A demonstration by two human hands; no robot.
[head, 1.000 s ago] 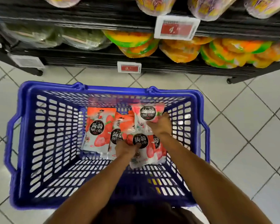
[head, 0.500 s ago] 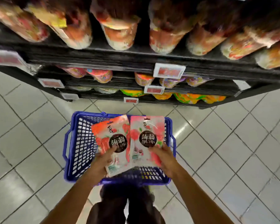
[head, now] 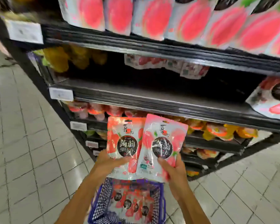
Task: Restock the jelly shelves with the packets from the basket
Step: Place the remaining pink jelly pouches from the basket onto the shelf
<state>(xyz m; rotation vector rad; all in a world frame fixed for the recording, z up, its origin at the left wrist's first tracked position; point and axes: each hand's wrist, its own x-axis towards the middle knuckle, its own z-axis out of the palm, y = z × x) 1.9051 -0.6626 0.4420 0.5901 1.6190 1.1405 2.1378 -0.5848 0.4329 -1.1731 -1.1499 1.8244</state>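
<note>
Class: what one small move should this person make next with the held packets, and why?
Probably lift both toward the half-bare shelf: left hand grips the red packet, right hand the pink packet, and a similar packet stands at that shelf's right end.

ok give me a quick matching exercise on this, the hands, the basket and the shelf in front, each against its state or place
1 left hand
2 right hand
3 blue basket
4 dark middle shelf

a grips the pink packet
b mostly bare
c grips the red packet
d below the hands, holds spare packets

Pairs: 1-c, 2-a, 3-d, 4-b
</note>
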